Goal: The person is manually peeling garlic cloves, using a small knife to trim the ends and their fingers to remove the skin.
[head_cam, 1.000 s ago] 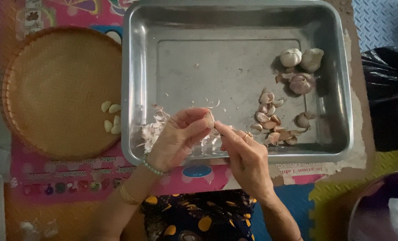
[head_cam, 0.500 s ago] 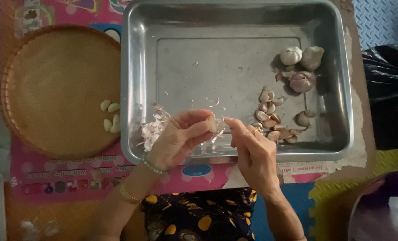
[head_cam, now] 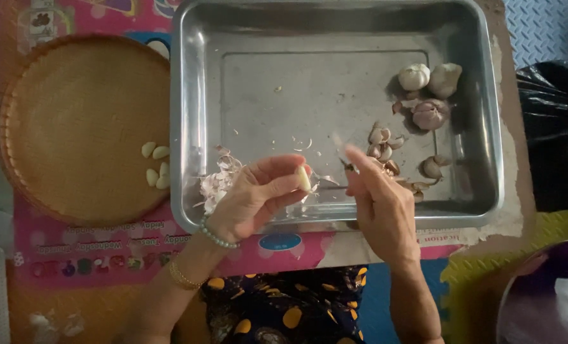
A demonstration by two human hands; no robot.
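My left hand (head_cam: 252, 200) pinches a peeled, pale garlic clove (head_cam: 303, 178) between thumb and fingers, just over the near rim of a steel tray (head_cam: 335, 76). My right hand (head_cam: 381, 202) is a short way to the right of it, with the index finger stretched out. A pale blurred scrap (head_cam: 338, 140) shows at that fingertip. What the right hand grips is too blurred to tell. Unpeeled cloves (head_cam: 386, 145) and three garlic bulbs (head_cam: 431, 89) lie in the tray's right part. A heap of papery skins (head_cam: 215, 181) lies by my left hand.
A round woven basket (head_cam: 73, 102) at the left holds several peeled cloves (head_cam: 155, 164). A black plastic bag (head_cam: 554, 127) is at the right, and a purple bowl (head_cam: 551, 293) at the lower right. A colourful mat lies under everything.
My hands, pressed together over one clove a second ago, have drawn apart. The left hand keeps the peeled clove and the right has shifted to the right.
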